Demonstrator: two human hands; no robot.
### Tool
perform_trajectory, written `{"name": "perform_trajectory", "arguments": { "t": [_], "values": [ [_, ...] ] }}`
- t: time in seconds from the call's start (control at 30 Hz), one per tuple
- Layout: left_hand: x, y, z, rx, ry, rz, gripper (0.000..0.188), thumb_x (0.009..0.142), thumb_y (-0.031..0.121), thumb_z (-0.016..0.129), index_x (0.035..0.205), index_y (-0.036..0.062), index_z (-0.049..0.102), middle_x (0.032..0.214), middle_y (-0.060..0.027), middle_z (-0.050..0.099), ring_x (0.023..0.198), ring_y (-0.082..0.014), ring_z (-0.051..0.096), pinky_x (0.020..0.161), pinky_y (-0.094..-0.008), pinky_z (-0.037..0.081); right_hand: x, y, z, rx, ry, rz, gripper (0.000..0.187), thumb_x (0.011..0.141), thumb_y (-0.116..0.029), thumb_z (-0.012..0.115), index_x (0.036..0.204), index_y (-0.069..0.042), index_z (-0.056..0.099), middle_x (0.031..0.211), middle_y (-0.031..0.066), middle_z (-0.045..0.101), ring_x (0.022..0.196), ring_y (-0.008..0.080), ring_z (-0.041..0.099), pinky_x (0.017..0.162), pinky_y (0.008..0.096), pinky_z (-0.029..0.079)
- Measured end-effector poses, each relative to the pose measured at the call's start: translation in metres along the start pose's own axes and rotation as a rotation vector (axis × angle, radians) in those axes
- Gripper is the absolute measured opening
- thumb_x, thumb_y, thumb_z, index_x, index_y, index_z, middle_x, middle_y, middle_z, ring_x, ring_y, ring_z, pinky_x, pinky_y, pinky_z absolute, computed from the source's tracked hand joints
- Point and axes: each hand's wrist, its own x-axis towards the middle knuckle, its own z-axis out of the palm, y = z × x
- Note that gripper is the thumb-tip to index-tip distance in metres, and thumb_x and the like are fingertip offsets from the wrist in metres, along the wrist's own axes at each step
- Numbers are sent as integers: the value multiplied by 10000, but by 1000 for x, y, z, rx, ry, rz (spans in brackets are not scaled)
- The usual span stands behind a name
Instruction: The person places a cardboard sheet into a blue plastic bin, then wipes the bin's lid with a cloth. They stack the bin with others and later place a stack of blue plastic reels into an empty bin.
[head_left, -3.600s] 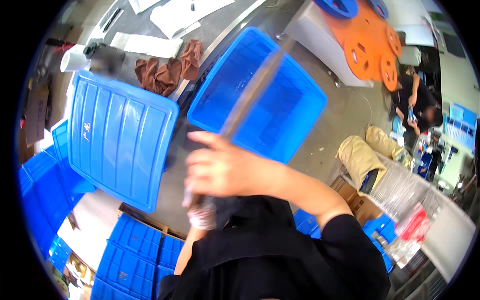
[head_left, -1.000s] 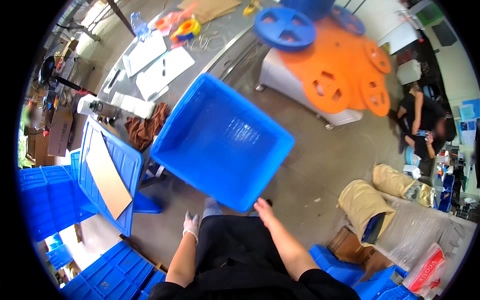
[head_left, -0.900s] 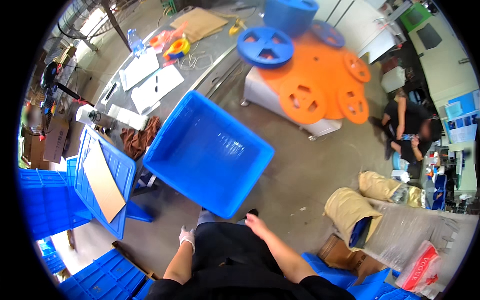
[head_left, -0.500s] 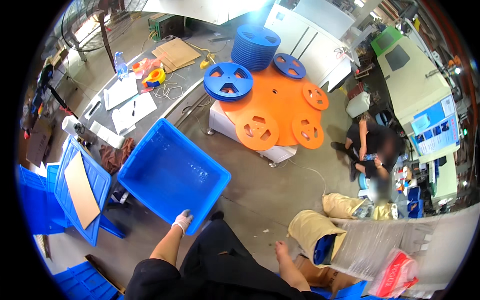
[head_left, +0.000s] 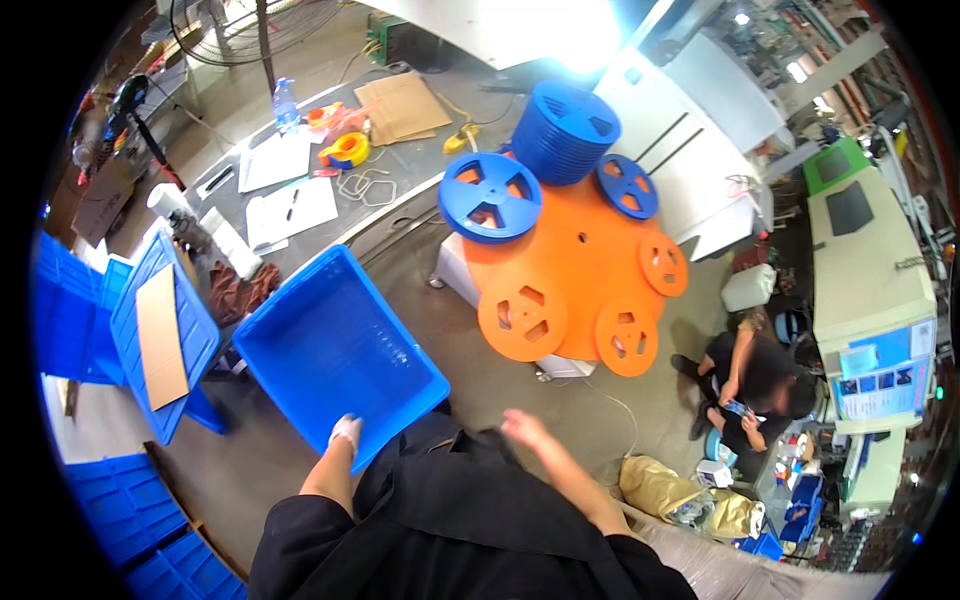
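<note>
Left hand (head_left: 345, 431) newly clasps the blue tub (head_left: 330, 345), lower left of centre. Right hand (head_left: 525, 428) hangs loosely open; control appears one-handed.

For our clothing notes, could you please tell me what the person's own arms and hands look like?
The left hand wears a whitish glove; the right hand is bare. Both forearms are bare below loose, short black sleeves.

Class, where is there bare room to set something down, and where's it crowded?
Bare floor lies between the blue bin, orange turntable and right hand; the bin's inside looks bare. The grey table is crowded with papers, tape and brown sheets.
</note>
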Motion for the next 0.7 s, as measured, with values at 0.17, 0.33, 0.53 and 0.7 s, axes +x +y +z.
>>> {"name": "perform_trajectory", "arguments": {
  "t": [0.17, 0.33, 0.53, 0.7],
  "values": [
    [-14, 99, 27, -254, -14, 324, 470, 918, 258, 589, 1340, 73, 497, 1178, -122, 633, 1032, -212, 610, 873, -297, 480, 89, -24, -97, 182, 409, 274, 381, 881, -221, 640, 1206, -29, 584, 1076, 103, 663, 1005, 199, 621, 890, 336, 480],
    [-47, 118, 47, -499, 51, 209, 474, 927, 249, 564, 1355, 63, 484, 1212, -159, 617, 1087, -248, 595, 916, -327, 464, 182, -76, -153, 0, -73, 279, 418, 871, -249, 657, 1213, -20, 583, 1094, 126, 661, 984, 221, 633, 838, 333, 504],
    [-95, 12, 95, -1033, 229, -187, 348, 912, 184, 516, 1240, 68, 504, 693, -1, 499, 526, -99, 455, 456, -263, 355, 357, -162, -188, -335, 96, -236, 553, 835, -262, 695, 1299, -24, 515, 1296, 201, 543, 1191, 314, 535, 990, 394, 434],
    [-146, 58, 155, -669, 111, -560, 408, 908, 150, 551, 1302, 70, 482, 807, -53, 563, 544, -175, 511, 478, -321, 428, 451, -210, -199, -610, 86, -501, 703, 745, -240, 764, 1327, -21, 437, 1316, 201, 504, 1232, 358, 472, 1027, 428, 402]
  ]
}}
